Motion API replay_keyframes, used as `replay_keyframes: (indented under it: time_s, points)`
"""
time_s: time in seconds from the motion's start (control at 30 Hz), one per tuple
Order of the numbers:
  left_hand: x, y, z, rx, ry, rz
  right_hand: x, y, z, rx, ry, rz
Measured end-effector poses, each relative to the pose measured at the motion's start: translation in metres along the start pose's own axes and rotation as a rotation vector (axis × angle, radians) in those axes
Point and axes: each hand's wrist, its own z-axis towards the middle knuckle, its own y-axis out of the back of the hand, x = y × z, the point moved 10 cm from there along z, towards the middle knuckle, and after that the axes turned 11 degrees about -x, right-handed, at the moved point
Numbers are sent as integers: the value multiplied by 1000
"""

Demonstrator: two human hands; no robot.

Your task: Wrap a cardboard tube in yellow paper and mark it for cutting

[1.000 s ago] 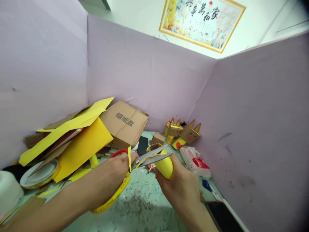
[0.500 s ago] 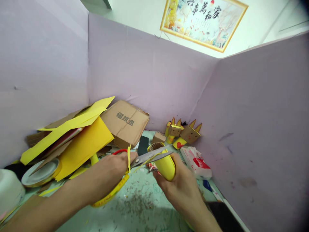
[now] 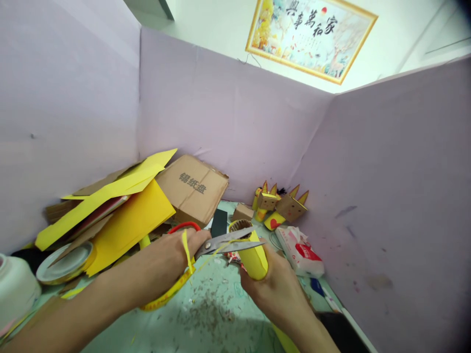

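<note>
Cluttered desk [image 3: 206, 318], yellow card sheets [image 3: 125, 223] stacked far left. Right hand [image 3: 274, 284], fingers wrapped round yellow-covered tube [image 3: 252, 252] above desk; left hand [image 3: 172, 257] grips scissors [image 3: 224, 240], blades parted at tube's rim. Thin yellow strip [image 3: 187, 251] already hanging free; trimming apparently unfinished.

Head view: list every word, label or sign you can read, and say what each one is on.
"锡纸盘": printed in grey on the flattened cardboard box leaning against the back partition.
"家和萬事興", read right to left: brush characters along the top of the framed picture on the wall.
White and red packet: its print is too blurred to read.
</note>
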Motion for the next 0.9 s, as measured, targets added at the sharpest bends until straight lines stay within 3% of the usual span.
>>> replay_keyframes:
  time_s: [0.1,0.43,0.9]
  points:
    - [2,-1,-1,43,36,71,0,2,0,-48,15,-48]
    - [2,-7,-1,-7,-138,250,-5,3,1,-94,39,-60]
    - [6,-7,-2,-12,-140,120,-5,7,2,-163,24,-135]
